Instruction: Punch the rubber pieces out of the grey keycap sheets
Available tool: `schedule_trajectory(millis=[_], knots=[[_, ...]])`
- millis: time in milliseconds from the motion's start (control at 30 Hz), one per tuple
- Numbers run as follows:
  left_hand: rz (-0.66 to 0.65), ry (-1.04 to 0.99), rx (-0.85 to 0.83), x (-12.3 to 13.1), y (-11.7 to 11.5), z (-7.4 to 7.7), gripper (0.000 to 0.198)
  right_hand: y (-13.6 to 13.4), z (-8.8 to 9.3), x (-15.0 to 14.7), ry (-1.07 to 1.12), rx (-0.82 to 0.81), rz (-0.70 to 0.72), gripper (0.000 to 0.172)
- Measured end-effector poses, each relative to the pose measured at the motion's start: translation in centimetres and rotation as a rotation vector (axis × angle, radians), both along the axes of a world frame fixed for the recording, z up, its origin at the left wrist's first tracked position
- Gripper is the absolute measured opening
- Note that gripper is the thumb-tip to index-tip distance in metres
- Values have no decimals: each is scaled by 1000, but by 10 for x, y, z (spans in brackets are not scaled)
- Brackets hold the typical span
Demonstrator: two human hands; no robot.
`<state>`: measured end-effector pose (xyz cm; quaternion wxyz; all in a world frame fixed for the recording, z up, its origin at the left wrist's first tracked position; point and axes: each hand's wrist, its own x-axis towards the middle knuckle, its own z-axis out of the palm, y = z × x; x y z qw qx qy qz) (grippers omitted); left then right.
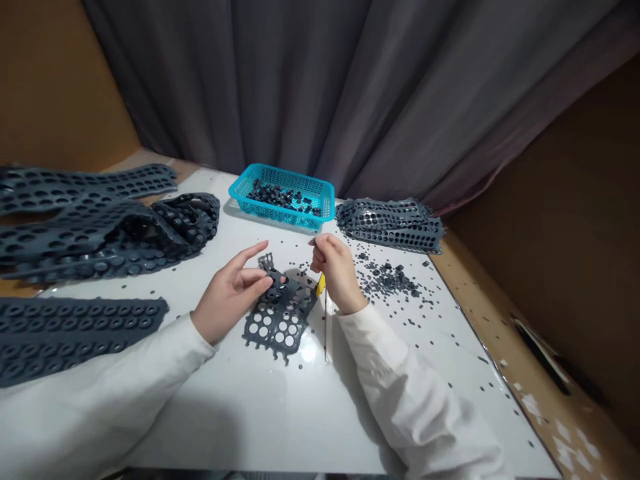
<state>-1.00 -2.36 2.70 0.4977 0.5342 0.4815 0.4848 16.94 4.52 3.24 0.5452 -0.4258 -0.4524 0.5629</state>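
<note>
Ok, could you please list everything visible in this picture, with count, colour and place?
table: one, glossy white, under everything
basket: one, turquoise, far middle of the table, holding small dark parts
large rubber sheets: several overlapping, dark grey, left side
sheet stack: one pile, dark grey, right of the basket
small sheet: one, dark grey with round holes, centre of the table
loose pieces: many, dark grey, scattered on the table's right part
tool: one, yellow grip and thin shaft, right of the small sheet
curtain: one, grey, behind the table
left hand: one, white sleeve, pinching the small sheet
right hand: one, white sleeve, gripping the tool
</note>
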Motion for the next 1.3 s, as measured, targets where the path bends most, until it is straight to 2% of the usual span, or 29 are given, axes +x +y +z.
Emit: schedule_trajectory(millis=[100, 167, 233, 300, 400, 467, 533, 767, 867, 1000, 1100, 1133, 1300], knots=[[-2, -74, -66, 1, 2, 0, 69, -7, 14, 1, 273, -107, 122, 15], [-11, -102, -99, 2, 1, -1, 70, -11, 19, 1, 354, -158, 193, 19], [-22, -137, -123, 2, 1, -1, 69, -16, 19, -3, 332, -158, 241, 24], [-35, -183, -135, 1, 1, -1, 67, -22, 15, -9, 233, -86, 263, 25], [-57, -232, -138, -1, 2, -3, 65, -29, 9, -19, 116, -5, 335, 15], [-69, -245, -137, -2, 2, -4, 64, -30, 8, -20, 139, -56, 403, 9], [-76, -254, -135, -3, 3, -5, 62, -30, 9, -18, 207, -126, 437, 12], [-83, -278, -147, -3, 3, -6, 54, -27, 15, -12, 358, -284, 482, 16], [-54, -273, -159, -2, 4, -6, 53, -28, 17, -14, 374, -314, 445, 11], [-76, -295, -160, -2, 6, -8, 55, -30, 18, -16, 359, -280, 356, 6], [-128, -285, -137, -2, 7, -11, 62, -31, 17, -16, 261, -232, 323, 2], [-151, -283, -128, -2, 7, -13, 64, -31, 16, -16, 179, -195, 308, 6], [-178, -227, -106, -2, 5, -14, 63, -33, 8, -16, -488, 255, 205, 23]])
